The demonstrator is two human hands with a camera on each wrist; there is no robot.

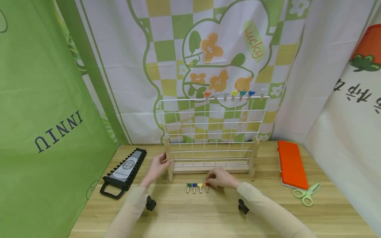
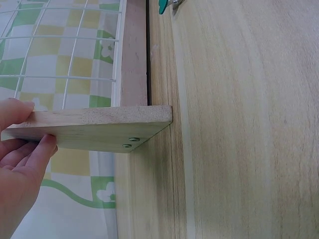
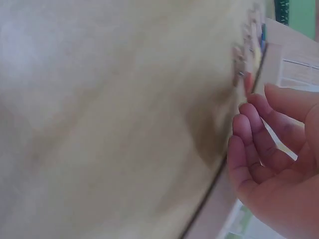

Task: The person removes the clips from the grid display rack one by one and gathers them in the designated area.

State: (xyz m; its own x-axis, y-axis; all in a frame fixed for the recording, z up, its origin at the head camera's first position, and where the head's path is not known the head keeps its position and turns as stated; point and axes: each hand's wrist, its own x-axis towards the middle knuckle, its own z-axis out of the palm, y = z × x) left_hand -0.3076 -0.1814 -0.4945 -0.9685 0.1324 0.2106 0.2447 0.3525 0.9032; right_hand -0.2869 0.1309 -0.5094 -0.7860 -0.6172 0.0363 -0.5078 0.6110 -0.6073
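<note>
My left hand (image 1: pixel 157 167) grips the wooden side post (image 2: pixel 99 127) of a white wire grid rack (image 1: pixel 205 134), thumb on one face and fingers on the other in the left wrist view. My right hand (image 1: pixel 221 178) is just right of a clothespin with a red heart (image 1: pixel 207 185), the end one of a short row on the table. Its loosely bent fingertips (image 3: pixel 253 99) come right at the red heart in the right wrist view, with a gap between thumb and fingers. Beside it lie clothespins with a yellow heart (image 1: pixel 200 185), a blue heart (image 1: pixel 194 186) and a green heart (image 1: pixel 189 186).
Several heart clothespins, among them an orange one (image 1: pixel 207 95), stand clipped along the grid's top wire. At left on the table (image 1: pixel 190 218) lies a black toothed holder (image 1: pixel 126 170). An orange-red case (image 1: pixel 293 165) and green scissors (image 1: pixel 308 194) lie at right. Printed curtains hang around.
</note>
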